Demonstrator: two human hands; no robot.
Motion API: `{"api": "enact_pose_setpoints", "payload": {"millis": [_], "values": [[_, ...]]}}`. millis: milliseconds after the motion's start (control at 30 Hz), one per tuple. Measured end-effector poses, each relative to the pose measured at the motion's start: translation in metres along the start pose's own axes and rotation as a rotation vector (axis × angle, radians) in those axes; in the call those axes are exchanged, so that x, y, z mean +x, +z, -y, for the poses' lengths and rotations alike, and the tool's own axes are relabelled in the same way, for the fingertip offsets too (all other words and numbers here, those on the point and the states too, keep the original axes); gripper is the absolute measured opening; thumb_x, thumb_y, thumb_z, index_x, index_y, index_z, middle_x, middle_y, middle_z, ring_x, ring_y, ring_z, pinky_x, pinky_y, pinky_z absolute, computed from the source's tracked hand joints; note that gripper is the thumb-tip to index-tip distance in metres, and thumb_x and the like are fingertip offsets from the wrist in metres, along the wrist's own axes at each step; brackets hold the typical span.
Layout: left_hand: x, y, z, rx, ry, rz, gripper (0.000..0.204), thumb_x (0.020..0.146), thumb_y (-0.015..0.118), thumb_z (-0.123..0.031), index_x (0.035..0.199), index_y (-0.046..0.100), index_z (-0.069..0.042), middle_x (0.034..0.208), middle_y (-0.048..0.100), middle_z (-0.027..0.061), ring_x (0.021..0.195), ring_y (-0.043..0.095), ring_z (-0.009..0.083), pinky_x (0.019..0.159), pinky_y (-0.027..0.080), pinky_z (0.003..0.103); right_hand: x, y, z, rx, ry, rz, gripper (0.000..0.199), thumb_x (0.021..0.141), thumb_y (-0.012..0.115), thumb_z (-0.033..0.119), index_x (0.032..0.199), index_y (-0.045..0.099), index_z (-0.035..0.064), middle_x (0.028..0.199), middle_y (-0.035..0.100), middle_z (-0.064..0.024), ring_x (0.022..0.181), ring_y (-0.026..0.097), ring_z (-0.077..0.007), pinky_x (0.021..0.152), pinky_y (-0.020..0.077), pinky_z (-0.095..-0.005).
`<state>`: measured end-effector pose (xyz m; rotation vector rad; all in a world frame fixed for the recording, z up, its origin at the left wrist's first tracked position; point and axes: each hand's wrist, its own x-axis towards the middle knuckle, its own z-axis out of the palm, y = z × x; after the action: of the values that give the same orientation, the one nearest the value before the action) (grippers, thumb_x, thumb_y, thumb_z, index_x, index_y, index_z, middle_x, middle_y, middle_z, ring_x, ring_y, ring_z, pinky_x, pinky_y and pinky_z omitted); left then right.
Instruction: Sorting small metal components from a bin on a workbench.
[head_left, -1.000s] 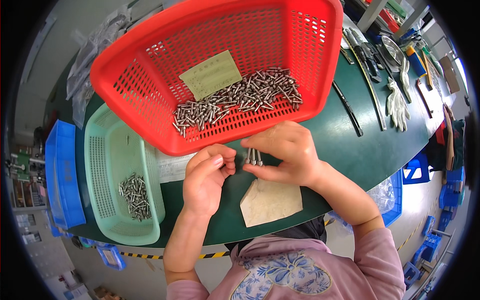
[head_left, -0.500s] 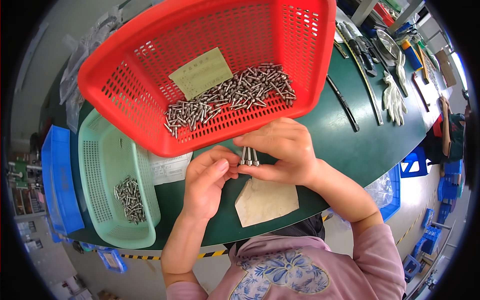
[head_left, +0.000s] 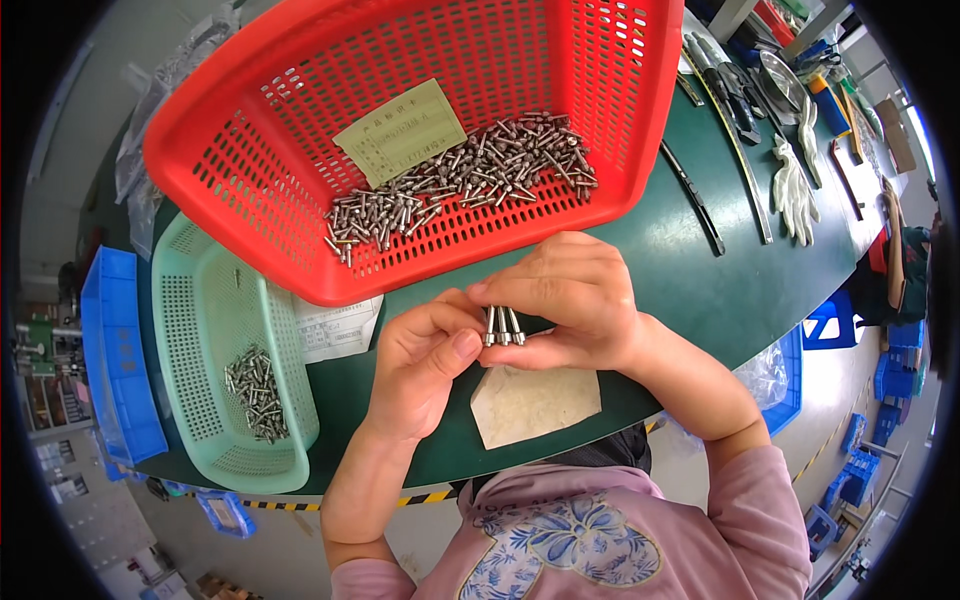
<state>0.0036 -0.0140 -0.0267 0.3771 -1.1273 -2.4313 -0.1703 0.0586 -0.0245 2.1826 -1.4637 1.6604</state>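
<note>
My right hand pinches several small silver bolts in an upright row, their heads down at the thumb and their shanks up under the fingers. My left hand is closed beside them, its curled fingers meeting the right fingertips; whatever lies between them is hidden. Beyond both hands, a tilted red perforated basket holds a heap of similar metal pieces and a yellowish paper card. At left, a light green basket contains a smaller pile of metal pieces.
On the green table, a pale flat piece lies below my hands. A printed sheet sits partly under the baskets. A blue bin stands far left; white gloves and a dark bar lie at right.
My left thumb has drawn back slightly from the bolts, and the left fingers have shifted up against the right fingertips. The bolts stay in my right hand. The view has shifted slightly.
</note>
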Motion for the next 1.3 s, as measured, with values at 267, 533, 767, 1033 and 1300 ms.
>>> {"api": "enact_pose_setpoints", "payload": {"millis": [267,533,767,1033,1300], "values": [[-0.0004,-0.0002,0.0002,0.067,0.029,0.022,0.013,0.088,0.061,-0.016,0.084,0.057,-0.005,0.103,0.056,0.0064,0.091,0.054,0.0139,0.078,0.045,0.026,-0.0007,-0.0009,0.0017,0.028,0.003,0.006,0.038,0.067,0.08,0.032,0.088,0.069,0.0026,0.079,0.069,-0.0047,0.062,0.064,-0.0187,0.054,0.0449,-0.0282],[-0.0007,-0.0025,-0.0003,-0.023,0.018,0.042,0.008,0.087,0.062,-0.009,0.087,0.063,-0.001,0.097,0.054,0.0072,0.088,0.052,0.0157,0.082,0.042,0.03,-0.0008,0.0017,0.004,0.042,0.055,-0.019,0.034,0.063,0.079,0.029,0.088,0.069,0.0074,0.075,0.067,-0.0009,0.061,0.062,-0.0183,0.057,0.0454,-0.0296],[-0.0014,-0.0036,0.0008,-0.026,0.018,0.05,0.007,0.086,0.062,-0.008,0.087,0.063,-0.001,0.102,0.054,0.0076,0.091,0.051,0.0161,0.084,0.041,0.031,-0.0013,0.0007,0.0047,0.037,0.055,-0.022,0.034,0.063,0.079,0.029,0.087,0.069,0.0075,0.075,0.067,-0.001,0.062,0.062,-0.0182,0.057,0.0456,-0.0297],[-0.0017,-0.005,0.0012,-0.036,0.028,0.067,0.007,0.086,0.063,-0.009,0.086,0.063,-0.001,0.102,0.055,0.0076,0.091,0.051,0.0158,0.084,0.041,0.031,-0.0006,0.0012,0.0043,0.037,0.041,-0.02,0.035,0.063,0.079,0.03,0.088,0.068,0.0078,0.077,0.068,-0.0016,0.062,0.062,-0.0185,0.057,0.0458,-0.0296],[-0.0013,-0.0037,0.0011,-0.032,0.035,0.066,0.007,0.086,0.063,-0.008,0.086,0.063,-0.001,0.1,0.055,0.0077,0.09,0.052,0.0161,0.085,0.042,0.032,-0.0007,0.0005,0.0051,0.037,0.042,-0.02,0.035,0.062,0.079,0.029,0.087,0.068,0.0078,0.077,0.068,-0.0016,0.061,0.062,-0.0182,0.056,0.0453,-0.0291]]}}
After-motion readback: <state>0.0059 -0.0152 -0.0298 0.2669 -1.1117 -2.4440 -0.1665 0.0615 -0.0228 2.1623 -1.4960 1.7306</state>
